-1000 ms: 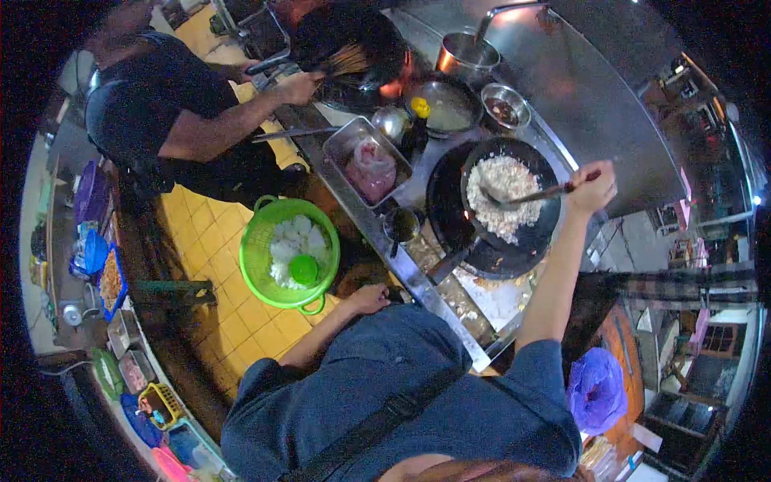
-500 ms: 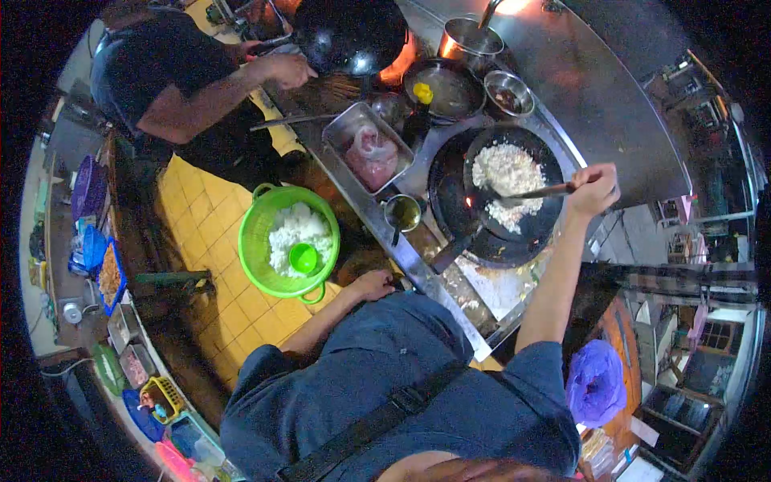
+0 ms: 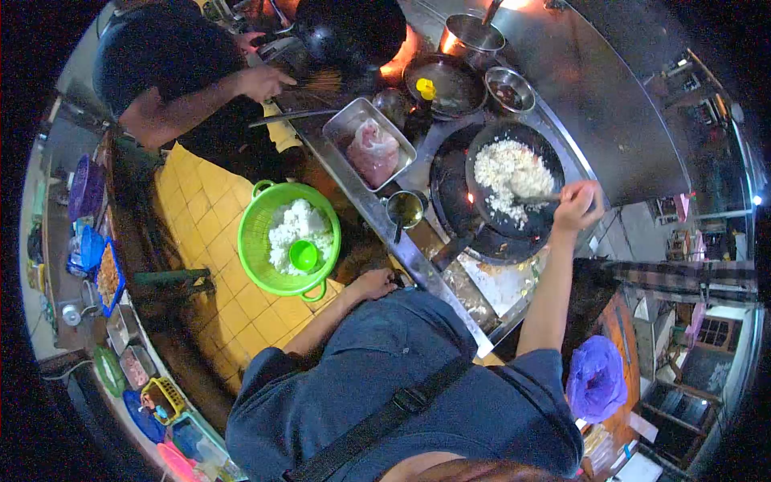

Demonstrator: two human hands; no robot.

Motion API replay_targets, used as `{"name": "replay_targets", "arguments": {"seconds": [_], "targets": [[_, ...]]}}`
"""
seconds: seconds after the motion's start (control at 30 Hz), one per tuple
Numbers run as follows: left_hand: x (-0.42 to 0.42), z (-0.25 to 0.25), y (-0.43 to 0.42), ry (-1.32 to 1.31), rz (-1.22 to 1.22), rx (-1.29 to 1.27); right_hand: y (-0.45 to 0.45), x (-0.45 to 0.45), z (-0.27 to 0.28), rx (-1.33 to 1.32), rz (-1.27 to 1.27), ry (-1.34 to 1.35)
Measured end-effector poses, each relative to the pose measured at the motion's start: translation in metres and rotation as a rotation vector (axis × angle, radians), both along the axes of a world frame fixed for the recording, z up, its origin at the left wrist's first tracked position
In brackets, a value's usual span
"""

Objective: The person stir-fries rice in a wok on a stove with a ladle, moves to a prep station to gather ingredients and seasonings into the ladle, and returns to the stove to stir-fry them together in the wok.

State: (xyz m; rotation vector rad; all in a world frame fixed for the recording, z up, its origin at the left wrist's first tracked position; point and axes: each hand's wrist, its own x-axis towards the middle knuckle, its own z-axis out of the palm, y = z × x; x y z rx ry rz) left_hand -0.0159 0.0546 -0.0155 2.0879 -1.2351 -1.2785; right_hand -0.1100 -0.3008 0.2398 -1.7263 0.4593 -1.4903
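Observation:
My right hand [image 3: 578, 206] is closed round the handle of a ladle [image 3: 543, 198], whose head rests among the rice [image 3: 514, 178] in a black wok [image 3: 487, 138]. A small flame glows at the wok's left side. Low at the counter's front edge, beside my waist, my left hand [image 3: 374, 283] is closed; what it grips, if anything, is too dark to make out. Left of that hand stands a green basket [image 3: 251, 234] of white rice with a green cup [image 3: 303, 255] in it.
A co-worker [image 3: 173, 80] stands at the upper left by a large wok [image 3: 349, 32]. Between us are a metal tray [image 3: 345, 123] with a bag of meat, a small pot [image 3: 405, 209], a dark pan [image 3: 454, 87] and a steel pot [image 3: 474, 36].
My right hand has moved down and slightly left with the ladle, and the rice has shifted in the wok. The co-worker's hand has moved left, away from the large wok.

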Motion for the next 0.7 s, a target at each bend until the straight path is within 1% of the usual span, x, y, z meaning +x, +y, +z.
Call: {"name": "replay_targets", "arguments": {"seconds": [0.03, 0.1, 0.13, 0.17, 0.23, 0.27, 0.3, 0.37, 0.4, 0.43, 0.47, 0.5, 0.57, 0.6, 0.63, 0.67, 0.7], "targets": [[-0.001, 0.002, -0.001, 0.031, 0.039, -0.023, 0.006, -0.005, 0.007, 0.004, -0.005, 0.004], [0.002, 0.007, -0.002, 0.004, 0.043, -0.074, 0.013, -0.008, 0.023, 0.167, -0.056, -0.133], [0.001, 0.008, -0.001, -0.023, 0.045, -0.063, 0.016, -0.010, 0.016, -0.025, -0.088, -0.068], [0.001, 0.008, 0.003, -0.047, 0.038, -0.041, 0.010, -0.008, 0.005, -0.023, -0.097, -0.075], [0.001, 0.010, 0.003, -0.013, 0.035, -0.035, -0.012, -0.006, -0.017, -0.063, -0.054, -0.130], [0.000, 0.012, 0.003, 0.025, 0.071, -0.044, -0.023, -0.001, -0.007, -0.006, -0.036, -0.143], [-0.001, 0.014, 0.006, 0.063, 0.110, -0.054, -0.017, -0.007, 0.007, 0.002, -0.046, -0.140], [0.003, 0.010, 0.004, 0.012, 0.090, -0.071, -0.016, -0.001, 0.039, 0.181, 0.008, -0.294], [0.002, 0.011, 0.007, 0.008, 0.109, -0.067, -0.017, -0.003, 0.034, 0.079, 0.169, -0.338], [0.000, 0.016, 0.011, 0.008, 0.122, -0.056, -0.022, 0.001, 0.026, 0.083, 0.169, -0.338], [0.000, 0.020, 0.009, -0.049, 0.057, -0.019, -0.027, 0.006, 0.017, 0.143, 0.134, -0.316], [0.001, 0.019, 0.008, -0.044, 0.051, -0.014, -0.025, 0.011, 0.018, 0.203, 0.098, -0.288], [-0.001, 0.018, 0.008, 0.008, 0.063, -0.020, -0.025, 0.007, 0.032, 0.228, 0.055, -0.246], [-0.002, 0.009, 0.009, 0.011, 0.063, -0.057, -0.020, 0.005, 0.039, 0.244, -0.018, -0.224], [0.004, 0.016, -0.001, 0.001, 0.073, -0.076, -0.018, 0.011, 0.047, 0.242, -0.079, -0.217], [0.005, 0.023, -0.002, -0.007, 0.038, -0.054, -0.002, 0.013, 0.041, 0.300, 0.039, -0.348], [0.003, 0.028, 0.000, -0.013, -0.002, -0.024, -0.007, 0.015, 0.031, 0.302, 0.037, -0.346]]}}
